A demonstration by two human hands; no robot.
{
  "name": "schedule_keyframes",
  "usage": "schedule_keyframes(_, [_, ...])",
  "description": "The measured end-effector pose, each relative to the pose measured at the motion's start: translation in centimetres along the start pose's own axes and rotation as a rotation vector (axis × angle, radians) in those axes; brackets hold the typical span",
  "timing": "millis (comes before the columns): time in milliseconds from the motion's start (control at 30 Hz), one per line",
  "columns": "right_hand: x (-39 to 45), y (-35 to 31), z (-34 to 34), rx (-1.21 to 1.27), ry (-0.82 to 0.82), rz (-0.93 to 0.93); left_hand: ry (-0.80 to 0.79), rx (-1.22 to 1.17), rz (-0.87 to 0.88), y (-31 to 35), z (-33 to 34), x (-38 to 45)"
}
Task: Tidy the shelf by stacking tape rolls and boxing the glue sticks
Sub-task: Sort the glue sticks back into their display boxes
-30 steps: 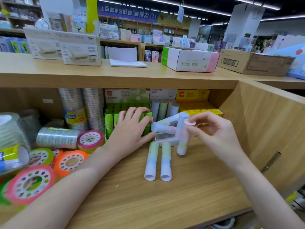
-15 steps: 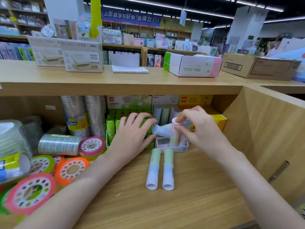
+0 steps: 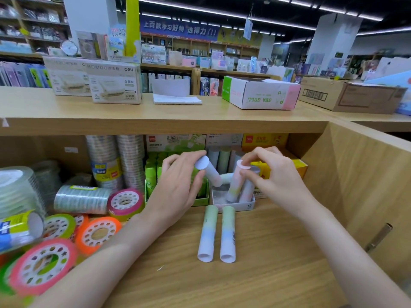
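Glue stick [image 3: 208, 171] now lifted in our left hand [image 3: 178, 187], which earlier lay flat; right hand [image 3: 273, 174] still pinches the pink stick [image 3: 236, 181] in the box [image 3: 235, 205].

The left hand [image 3: 178, 187] is covering part of the green box [image 3: 201, 196] and the lower side of the glue stick [image 3: 208, 171] that it is holding. The right hand [image 3: 273, 174] is hiding the front of the yellow box [image 3: 299, 168], and its fingertips [image 3: 245, 173] are covering part of the pink cap [image 3: 242, 164]. Inside the small white box [image 3: 235, 205] the lower ends of the sticks are looking blurred. The tape rolls [image 3: 42, 265] at the bottom left are blurred and the frame's edge is cutting them. The print on the far blue banner [image 3: 179, 27] is too smeared to read well.
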State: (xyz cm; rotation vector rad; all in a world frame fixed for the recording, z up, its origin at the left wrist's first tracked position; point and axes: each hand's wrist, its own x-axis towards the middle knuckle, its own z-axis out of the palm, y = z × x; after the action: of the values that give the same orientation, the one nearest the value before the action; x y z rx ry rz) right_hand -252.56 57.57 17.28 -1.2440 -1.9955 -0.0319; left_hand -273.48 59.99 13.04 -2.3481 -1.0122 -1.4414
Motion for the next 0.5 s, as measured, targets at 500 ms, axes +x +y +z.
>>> schedule_keyframes(500, [1.5, -0.2, 0.5, 0.027, 0.036, -0.009, 0.151, 0.006, 0.066, -0.4, -0.3, -0.1])
